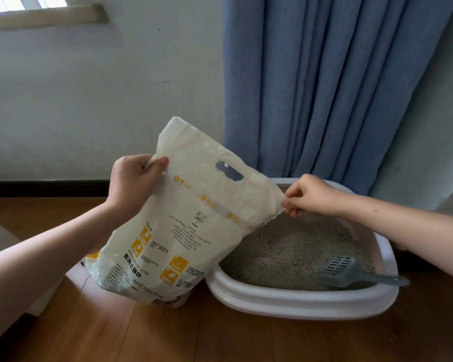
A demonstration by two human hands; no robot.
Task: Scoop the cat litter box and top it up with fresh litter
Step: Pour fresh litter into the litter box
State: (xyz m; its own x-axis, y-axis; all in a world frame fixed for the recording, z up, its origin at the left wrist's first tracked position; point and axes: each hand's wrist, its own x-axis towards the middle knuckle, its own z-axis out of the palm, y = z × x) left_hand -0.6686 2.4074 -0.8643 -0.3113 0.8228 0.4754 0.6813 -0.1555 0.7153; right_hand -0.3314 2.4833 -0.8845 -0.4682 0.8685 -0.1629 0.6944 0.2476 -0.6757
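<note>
Head view. Bag of bentonite cat litter (183,226), white with yellow icons and black print, standing tilted on the wooden floor (220,338), base down just left of the litter box (298,301), top leaning right over the box's near-left rim. Cut-out carry handle near the bag's top; top edge looks sealed, not certain.

Left hand (134,184): fingers and thumb curled, pinching the bag's upper left edge. Right hand (309,195): fingers curled, pinching the bag's upper right corner, above the box. Bag film stretched between the two hands.

Litter box: white, oval, rolled rim, on the floor against the blue curtain (332,82). Filled with grey granular litter (285,252), surface uneven. Grey slotted scoop (351,273) lying in the litter at the right front, slotted head inward, handle resting over the right rim and pointing right.

Surroundings: white wall (89,87) with dark skirting board behind the bag; window ledge at upper left; pale edge of some furniture at far left, kind cannot be told.
</note>
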